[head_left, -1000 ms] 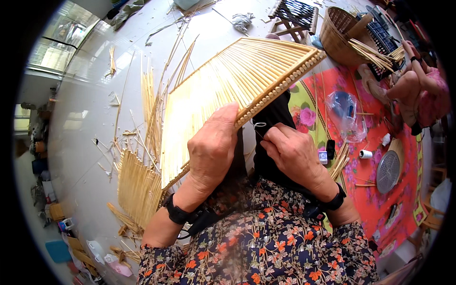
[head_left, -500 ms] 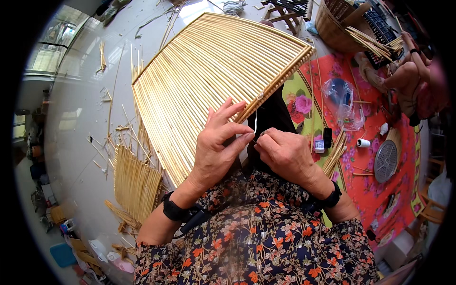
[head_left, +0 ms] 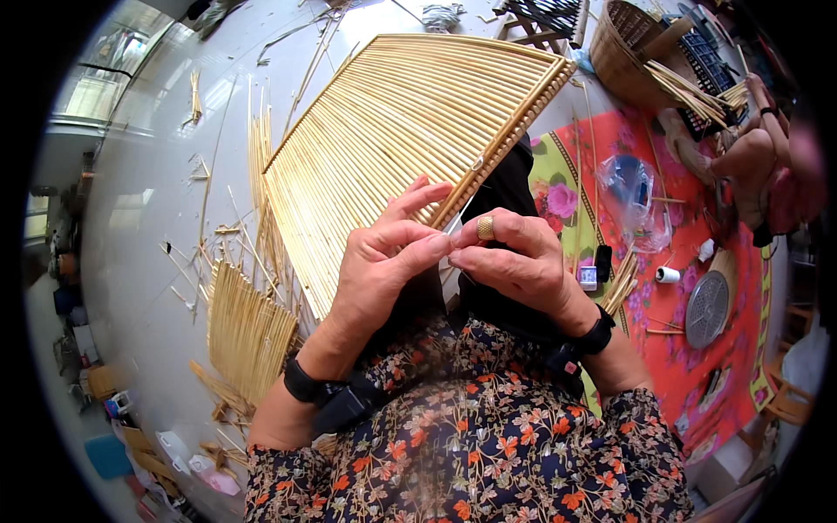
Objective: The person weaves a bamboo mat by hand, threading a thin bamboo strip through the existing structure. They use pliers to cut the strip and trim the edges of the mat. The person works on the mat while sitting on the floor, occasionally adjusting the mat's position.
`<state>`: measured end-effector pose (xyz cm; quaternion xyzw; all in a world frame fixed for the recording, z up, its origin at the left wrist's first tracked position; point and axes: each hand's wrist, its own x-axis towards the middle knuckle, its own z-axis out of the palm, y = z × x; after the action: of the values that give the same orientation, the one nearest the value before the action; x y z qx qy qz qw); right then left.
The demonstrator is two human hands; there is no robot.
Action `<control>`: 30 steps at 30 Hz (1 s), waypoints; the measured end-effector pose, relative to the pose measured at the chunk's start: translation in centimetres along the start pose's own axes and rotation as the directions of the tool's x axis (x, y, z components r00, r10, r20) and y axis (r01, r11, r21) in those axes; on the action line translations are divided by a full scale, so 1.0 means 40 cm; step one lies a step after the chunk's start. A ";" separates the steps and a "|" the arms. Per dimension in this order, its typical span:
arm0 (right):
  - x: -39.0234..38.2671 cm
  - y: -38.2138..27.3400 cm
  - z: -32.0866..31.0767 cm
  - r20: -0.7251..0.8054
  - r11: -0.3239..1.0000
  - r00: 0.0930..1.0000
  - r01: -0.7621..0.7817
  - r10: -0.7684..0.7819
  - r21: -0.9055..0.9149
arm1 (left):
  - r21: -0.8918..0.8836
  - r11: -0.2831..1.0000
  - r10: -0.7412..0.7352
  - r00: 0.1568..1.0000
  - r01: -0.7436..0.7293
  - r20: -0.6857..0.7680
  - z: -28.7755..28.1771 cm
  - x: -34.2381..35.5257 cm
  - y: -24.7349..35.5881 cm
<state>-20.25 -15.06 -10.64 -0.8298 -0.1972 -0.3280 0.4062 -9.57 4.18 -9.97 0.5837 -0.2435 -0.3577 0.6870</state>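
Observation:
A large panel of straw-coloured stalks [head_left: 410,122], laid side by side, slants across my lap with its thick bound edge toward the right. From that edge a white thread [head_left: 463,212] runs down to my fingers. My left hand [head_left: 379,261] pinches the thread between thumb and forefinger, its other fingers raised over the panel's lower corner. My right hand [head_left: 519,257] is closed in a pinch, fingertips meeting the left ones at the thread. A gold dimpled ring, like a thimble [head_left: 485,228], sits on a right finger. Whether a needle is between the fingertips is hidden.
A smaller stalk panel [head_left: 248,314] and loose stalks lie at left. On the red floral mat [head_left: 732,375] are a thread spool [head_left: 668,275], a perforated metal disc [head_left: 707,301] and a plastic bag [head_left: 632,196]. A wicker basket [head_left: 615,52] and another person's legs [head_left: 748,157] are at far right.
My right hand has turned, showing the ring, and moved left until its fingertips meet those of my left hand. The white thread's visible length is shorter. The panel has tilted slightly.

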 end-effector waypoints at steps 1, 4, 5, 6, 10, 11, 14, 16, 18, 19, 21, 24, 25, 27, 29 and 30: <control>0.004 0.008 0.007 -0.009 1.000 1.000 0.014 -0.013 0.027 | -0.035 0.999 -0.010 1.000 0.010 -0.006 -0.002 -0.002 0.000; 0.020 0.016 0.016 -0.013 0.995 0.995 0.096 -0.096 0.017 | -0.090 0.995 -0.051 0.999 0.049 -0.017 -0.005 -0.007 0.010; 0.022 0.017 0.019 -0.012 0.992 0.992 0.127 -0.127 0.012 | -0.085 0.995 -0.051 0.999 0.049 -0.018 -0.007 -0.009 0.015; 0.023 0.018 0.022 -0.009 0.988 0.988 0.157 -0.157 0.005 | -0.082 0.995 -0.050 0.999 0.049 -0.016 -0.008 -0.009 0.017; 0.029 0.001 0.036 -0.082 0.997 0.996 0.050 -0.045 0.066 | -0.138 0.989 -0.066 0.997 0.060 -0.039 -0.006 -0.010 0.017; 0.034 -0.009 0.043 -0.184 0.986 0.981 -0.028 0.058 0.164 | -0.153 0.986 -0.079 0.995 0.069 -0.062 -0.007 -0.007 0.004; -0.005 -0.005 0.049 -0.193 0.755 0.880 -0.237 0.433 0.612 | -0.282 0.951 -0.162 0.982 0.128 -0.099 0.034 -0.010 0.030; -0.027 0.014 0.057 -0.197 0.741 0.854 -0.276 0.481 0.612 | 0.156 0.987 0.050 0.992 -0.031 -0.119 0.024 -0.010 -0.005; -0.065 0.014 0.028 -0.150 0.731 0.825 -0.380 0.545 0.566 | 0.566 0.818 0.175 0.982 -0.106 -0.070 0.025 -0.012 -0.013; -0.078 -0.003 0.012 -0.085 0.729 0.806 -0.479 0.586 0.489 | 0.695 0.710 0.222 0.973 -0.119 -0.059 0.025 -0.013 -0.017; -0.103 -0.052 -0.006 0.023 0.618 0.709 -0.629 0.704 0.472 | 0.888 0.441 0.304 0.953 -0.130 -0.011 0.026 -0.012 -0.027; -0.170 -0.107 -0.015 0.173 0.420 0.548 -0.775 0.818 0.472 | 0.972 0.195 0.458 0.889 -0.127 0.024 0.019 0.001 -0.033; -0.191 -0.122 -0.022 0.189 0.421 0.541 -0.792 0.820 0.443 | 0.976 0.178 0.501 0.865 -0.128 0.022 0.001 0.009 -0.041; -0.215 -0.135 -0.052 0.189 0.384 0.497 -0.818 0.847 0.428 | 0.983 0.109 0.588 0.807 -0.148 0.057 -0.018 0.013 -0.040; -0.231 -0.134 -0.087 0.180 0.309 0.424 -0.838 0.888 0.449 | 0.981 0.053 0.576 0.808 -0.187 0.123 -0.027 -0.003 -0.039; -0.240 -0.130 -0.087 0.198 0.275 0.410 -0.831 0.891 0.484 | 0.977 0.018 0.570 0.805 -0.214 0.166 -0.031 -0.004 -0.035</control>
<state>-31.46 -15.38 -13.00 -0.6409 0.2269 -0.0358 0.7324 -9.01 5.00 -11.57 0.8312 -0.4685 0.1793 0.2397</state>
